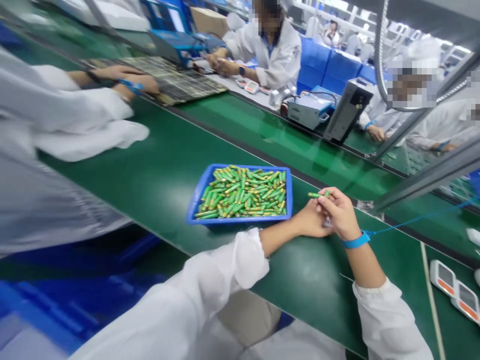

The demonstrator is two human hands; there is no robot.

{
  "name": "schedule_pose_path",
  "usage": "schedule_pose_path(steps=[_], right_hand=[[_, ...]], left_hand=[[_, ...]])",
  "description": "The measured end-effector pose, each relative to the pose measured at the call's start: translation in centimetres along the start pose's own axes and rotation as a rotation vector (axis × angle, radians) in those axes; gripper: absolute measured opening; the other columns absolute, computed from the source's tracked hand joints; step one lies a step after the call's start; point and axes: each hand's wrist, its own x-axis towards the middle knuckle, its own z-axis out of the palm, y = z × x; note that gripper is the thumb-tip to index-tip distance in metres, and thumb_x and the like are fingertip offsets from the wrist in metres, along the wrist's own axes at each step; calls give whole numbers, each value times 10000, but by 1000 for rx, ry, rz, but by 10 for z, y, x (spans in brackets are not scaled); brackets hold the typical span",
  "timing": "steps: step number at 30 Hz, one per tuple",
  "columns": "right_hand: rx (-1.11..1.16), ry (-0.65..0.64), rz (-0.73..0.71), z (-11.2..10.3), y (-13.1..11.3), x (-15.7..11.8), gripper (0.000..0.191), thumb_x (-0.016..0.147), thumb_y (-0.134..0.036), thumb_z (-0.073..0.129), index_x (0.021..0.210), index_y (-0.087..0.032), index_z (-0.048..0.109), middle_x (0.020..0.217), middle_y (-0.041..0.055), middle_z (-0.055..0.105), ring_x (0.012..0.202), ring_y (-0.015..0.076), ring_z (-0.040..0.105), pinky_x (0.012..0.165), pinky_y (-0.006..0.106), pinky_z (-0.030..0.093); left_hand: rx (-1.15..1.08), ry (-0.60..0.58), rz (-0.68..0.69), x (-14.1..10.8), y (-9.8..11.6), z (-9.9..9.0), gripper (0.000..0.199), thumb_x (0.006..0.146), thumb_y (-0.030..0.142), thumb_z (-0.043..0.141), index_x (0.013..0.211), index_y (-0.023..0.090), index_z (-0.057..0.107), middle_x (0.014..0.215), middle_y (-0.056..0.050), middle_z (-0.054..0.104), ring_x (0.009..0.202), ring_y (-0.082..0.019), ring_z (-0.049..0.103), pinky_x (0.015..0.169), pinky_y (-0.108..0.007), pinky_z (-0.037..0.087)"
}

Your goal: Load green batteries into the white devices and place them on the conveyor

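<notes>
My right hand [340, 216], a blue band on its wrist, pinches a small green cylinder [313, 195] with yellowish ends that looks like a battery. Close against it, my left hand [312, 220] is curled low over the green work surface. Its fingers are partly behind my right hand, and a small pale, shiny bit shows between the two hands; I cannot make out what it is. Left of my hands stands a blue tray [190, 212], heaped with many similar green cylinders [243, 192] lying in all directions.
White handheld devices [442, 276] with screens and orange strips lie at the right. A metal post [431, 175] slants down beside my right hand. At the left, a co-worker's hands [131, 82] rest by a dark panel [180, 82]. Blue-grey equipment [309, 109] stands across the line.
</notes>
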Motion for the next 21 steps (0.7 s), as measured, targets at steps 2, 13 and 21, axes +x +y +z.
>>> schedule_pose_path(steps=[2, 13, 21], right_hand=[[-5, 143, 6, -30, 15, -17, 457, 822, -601, 912, 1036, -258, 699, 819, -12, 726, 719, 170, 673, 698, 300, 577], [-298, 197, 18, -82, 41, -69, 348, 936, -555, 795, 1046, -226, 820, 773, -6, 710, 705, 184, 626, 731, 326, 518], [-393, 163, 60, -92, 43, -67, 346, 948, -535, 748, 972, -199, 823, 713, -11, 666, 653, 161, 560, 652, 290, 432]], left_hand=[[29, -45, -37, -4, -1, -5, 491, 922, 457, 738, 1337, 198, 700, 1357, -174, 699, 1304, -414, 598, 1109, -577, 512], [-88, -61, -65, -5, 3, -14, 505, 990, 544, 756, 1388, 253, 647, 1407, -103, 706, 1282, -350, 615, 1080, -495, 448], [-139, -89, -44, -7, 2, -17, 528, 963, 488, 814, 1412, 264, 651, 1454, -95, 716, 1353, -359, 614, 1135, -502, 419]])
